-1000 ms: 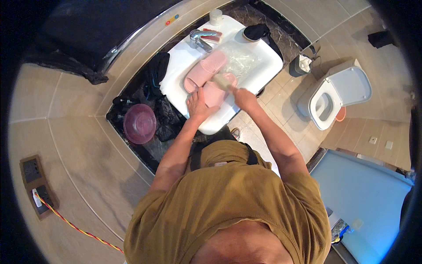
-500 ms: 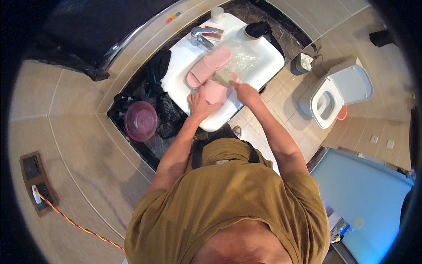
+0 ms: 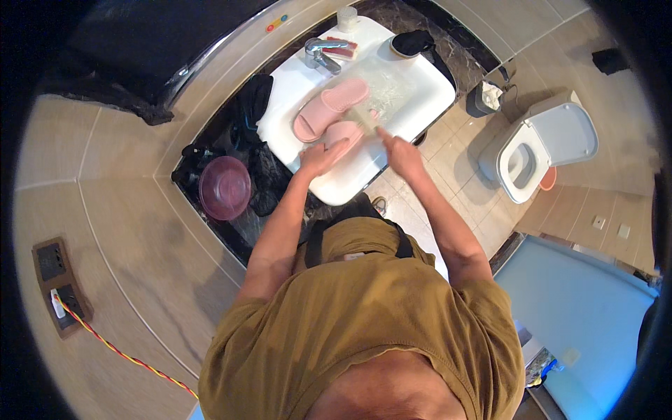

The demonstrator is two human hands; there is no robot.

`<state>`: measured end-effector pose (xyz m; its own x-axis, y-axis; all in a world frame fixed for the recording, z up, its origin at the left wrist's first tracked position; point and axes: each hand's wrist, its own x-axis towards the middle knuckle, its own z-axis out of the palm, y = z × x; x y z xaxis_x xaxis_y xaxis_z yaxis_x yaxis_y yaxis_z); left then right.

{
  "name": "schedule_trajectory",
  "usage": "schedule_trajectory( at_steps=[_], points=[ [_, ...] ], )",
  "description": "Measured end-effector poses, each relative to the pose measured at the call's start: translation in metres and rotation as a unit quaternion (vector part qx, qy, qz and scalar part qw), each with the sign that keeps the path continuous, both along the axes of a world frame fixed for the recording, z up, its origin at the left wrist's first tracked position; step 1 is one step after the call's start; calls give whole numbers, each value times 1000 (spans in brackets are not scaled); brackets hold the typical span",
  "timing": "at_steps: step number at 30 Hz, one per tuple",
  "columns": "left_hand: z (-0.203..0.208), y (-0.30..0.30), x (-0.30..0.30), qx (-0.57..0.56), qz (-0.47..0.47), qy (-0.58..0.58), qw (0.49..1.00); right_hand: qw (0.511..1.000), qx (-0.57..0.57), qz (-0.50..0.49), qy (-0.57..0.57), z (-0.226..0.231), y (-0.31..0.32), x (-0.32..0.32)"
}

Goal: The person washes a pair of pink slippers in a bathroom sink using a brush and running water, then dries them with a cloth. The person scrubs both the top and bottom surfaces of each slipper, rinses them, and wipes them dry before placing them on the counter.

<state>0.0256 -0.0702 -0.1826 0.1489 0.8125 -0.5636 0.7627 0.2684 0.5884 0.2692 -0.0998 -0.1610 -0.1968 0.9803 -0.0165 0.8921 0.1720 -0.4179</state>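
Observation:
Two pink slippers are in the white sink (image 3: 437, 98), which has cloudy water in it. My left hand (image 3: 323, 157) grips the nearer slipper (image 3: 341, 131) by its strap end, with the thumb side lying over it. Closed round the handle of a pale scrub brush (image 3: 364, 120), my right hand (image 3: 404, 157) holds the bristle end against this same slipper's sole; motion blurs the brush. The other slipper (image 3: 329, 110) lies behind it in the basin, sole down, touched by neither hand.
A chrome faucet (image 3: 320, 56), a red-and-white brush (image 3: 343, 49) and a clear jar (image 3: 346, 19) stand at the sink's back. A dark shoe (image 3: 413, 43) rests on its far right rim. Left are a pink basin (image 3: 225, 187) and black bags; right, a toilet (image 3: 518, 164) and bin (image 3: 483, 99).
The nearer slipper has tilted up and turned in my left hand. My right hand and the brush have shifted slightly over it.

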Motion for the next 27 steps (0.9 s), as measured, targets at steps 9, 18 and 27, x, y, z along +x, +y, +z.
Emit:
schedule_trajectory(
  at_steps=[9, 18, 27],
  points=[
    [-25, 5, -1, -21, -22, 13, 999, 993, -23, -34, -110, 0, 9, 7],
    [9, -2, 1, -2, -30, 27, 999, 993, -78, 36, -80, 37, -7, -26],
    [16, -12, 22, 62, -12, 65, 996, 992, -46, -15, -116, -22, 43, -3]
  ],
)
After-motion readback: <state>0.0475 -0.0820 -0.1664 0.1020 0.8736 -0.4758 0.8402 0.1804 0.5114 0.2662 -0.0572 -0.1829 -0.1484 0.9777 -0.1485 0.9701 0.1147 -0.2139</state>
